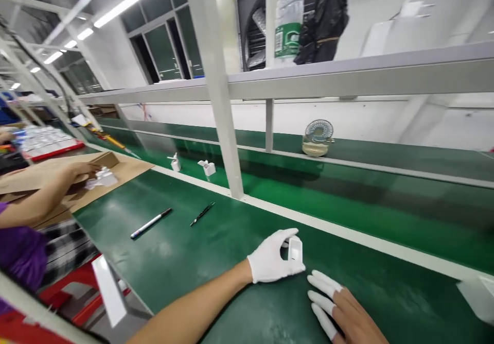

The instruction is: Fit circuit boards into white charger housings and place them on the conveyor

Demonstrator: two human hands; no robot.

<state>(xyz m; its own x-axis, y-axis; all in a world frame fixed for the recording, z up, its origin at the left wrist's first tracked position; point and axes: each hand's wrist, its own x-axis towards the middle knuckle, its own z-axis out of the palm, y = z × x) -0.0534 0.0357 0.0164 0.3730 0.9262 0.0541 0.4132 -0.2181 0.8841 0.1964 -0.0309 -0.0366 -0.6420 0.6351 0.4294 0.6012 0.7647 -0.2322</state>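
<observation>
My left hand (pixel 272 257), in a white glove, grips a small white plastic housing (pixel 295 251) between thumb and fingers, just above the green bench top. Its hollow, box-like side faces me. To the right, my right hand (pixel 339 305) wears white finger cots; its fingers are stretched out and slightly apart, with nothing in them. It is close to the left hand but does not touch the housing.
A marker pen (pixel 150 223) and black tweezers (pixel 202 214) lie left on the bench (pixel 181 261). Two white parts, one a plug-like piece (pixel 209 168), sit on the green strip behind. A post (pixel 219 86) rises there. A glass jar (pixel 316 140) stands farther back. A co-worker's arm (pixel 42 200) reaches over cardboard.
</observation>
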